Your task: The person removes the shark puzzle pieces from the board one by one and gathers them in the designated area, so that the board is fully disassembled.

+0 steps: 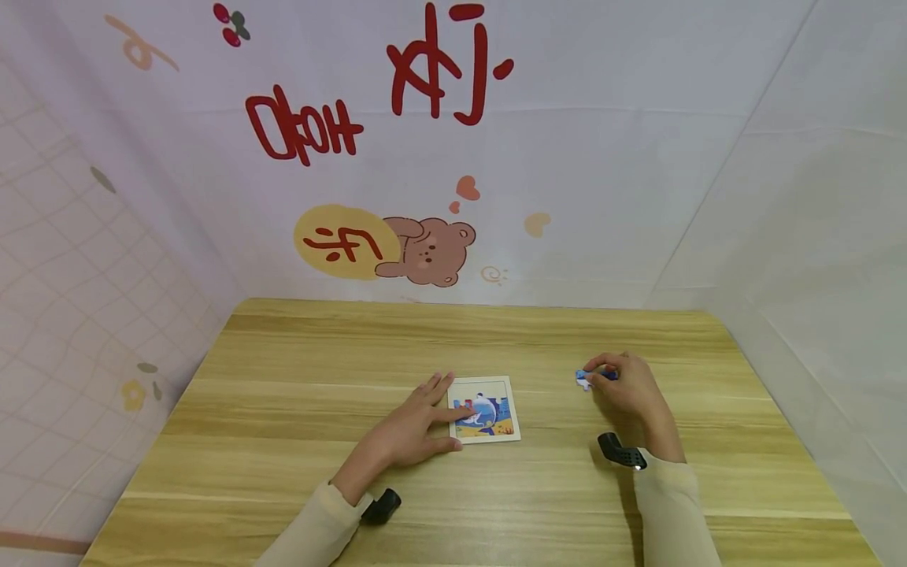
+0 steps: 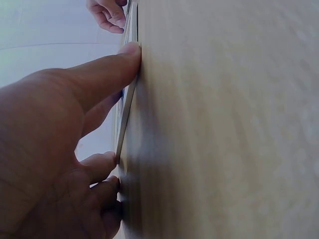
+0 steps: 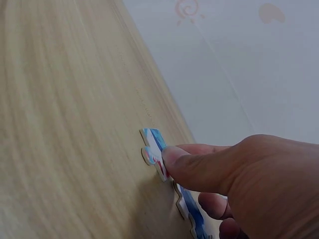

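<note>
A square jigsaw puzzle tray (image 1: 515,409) with a pale frame lies on the table, part-filled with a picture of a dolphin under water. My left hand (image 1: 414,429) rests at the tray's left side, fingers spread. Its thumb touches the lower left corner and the index finger reaches over the picture; the left wrist view shows the thumb (image 2: 107,72) along the tray's edge. To the right of the tray, my right hand (image 1: 631,386) pinches a blue and white puzzle piece (image 3: 153,144) between thumb and fingers. Another blue puzzle piece (image 3: 192,211) shows just beneath that hand, partly hidden.
The wood-grain table (image 1: 319,354) ends at a white printed cloth (image 1: 567,142) behind it. More cloth hangs at the left and right sides. Each wrist wears a small black camera, such as the left one (image 1: 381,506).
</note>
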A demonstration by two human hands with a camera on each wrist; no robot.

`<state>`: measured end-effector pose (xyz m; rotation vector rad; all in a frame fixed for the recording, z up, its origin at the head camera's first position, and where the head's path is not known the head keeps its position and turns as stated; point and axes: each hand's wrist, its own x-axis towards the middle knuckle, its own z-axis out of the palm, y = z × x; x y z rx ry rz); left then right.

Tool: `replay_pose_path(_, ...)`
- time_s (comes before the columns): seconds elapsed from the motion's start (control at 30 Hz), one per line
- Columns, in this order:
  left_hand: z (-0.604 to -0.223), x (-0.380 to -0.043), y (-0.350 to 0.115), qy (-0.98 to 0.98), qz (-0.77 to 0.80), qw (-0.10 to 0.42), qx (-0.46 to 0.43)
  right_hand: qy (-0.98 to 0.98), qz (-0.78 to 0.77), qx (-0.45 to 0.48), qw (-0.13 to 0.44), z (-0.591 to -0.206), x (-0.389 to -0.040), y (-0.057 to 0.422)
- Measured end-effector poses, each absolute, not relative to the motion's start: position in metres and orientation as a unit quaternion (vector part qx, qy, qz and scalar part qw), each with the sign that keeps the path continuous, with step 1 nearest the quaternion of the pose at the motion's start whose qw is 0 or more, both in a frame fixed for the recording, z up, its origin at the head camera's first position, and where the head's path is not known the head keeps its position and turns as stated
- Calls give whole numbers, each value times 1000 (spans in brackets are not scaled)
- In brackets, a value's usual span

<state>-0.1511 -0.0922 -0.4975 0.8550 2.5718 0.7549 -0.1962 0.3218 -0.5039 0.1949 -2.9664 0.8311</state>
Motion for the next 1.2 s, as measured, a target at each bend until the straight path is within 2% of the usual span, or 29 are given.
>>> replay_pose_path(0.43,-497,-151,-92,902,266,161,299,-959,275,70,30,-504,-195,319)
replay_pose_path(0.8,-496,-153,-94,901,270,165,296,-941,326,61,64,-496,-197,302)
replay_pose_path(1.2,-491,-156,-92,907,264,153,291,-942,322,92,25,-503,-202,249)
